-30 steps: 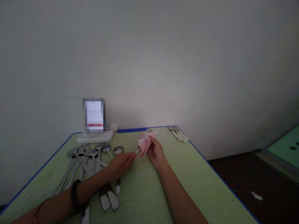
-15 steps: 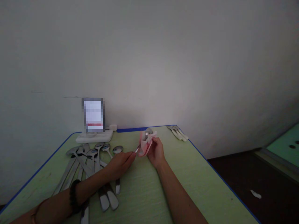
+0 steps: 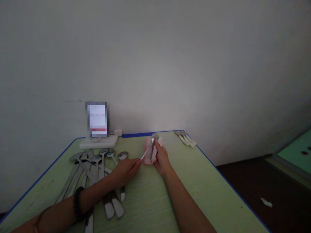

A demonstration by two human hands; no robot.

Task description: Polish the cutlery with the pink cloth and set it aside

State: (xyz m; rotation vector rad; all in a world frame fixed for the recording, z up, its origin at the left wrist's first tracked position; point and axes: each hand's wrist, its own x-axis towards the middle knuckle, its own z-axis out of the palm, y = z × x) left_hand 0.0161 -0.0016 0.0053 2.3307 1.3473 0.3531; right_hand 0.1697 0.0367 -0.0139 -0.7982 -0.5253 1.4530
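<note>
My left hand is closed round the handle end of a metal spoon, whose bowl points away from me toward the wall. A pink and white cloth hangs from my right hand, which is closed on it close to the spoon's neck. Cloth lies behind the spoon's shaft, and my right thumb is up by the base of the bowl. Beneath and left of my left arm lies a pile of metal spoons, partly hidden by the forearm.
Several pale-handled spoons or forks lie at the table's far right corner. A lit, blurred screen stands on a white base at the back left. A wall rises behind the blue-edged green table.
My right hand has shifted the cloth, which was wrapped over the spoon's neck; the shaft now shows bare in front of it. My left hand stays nearly still.
</note>
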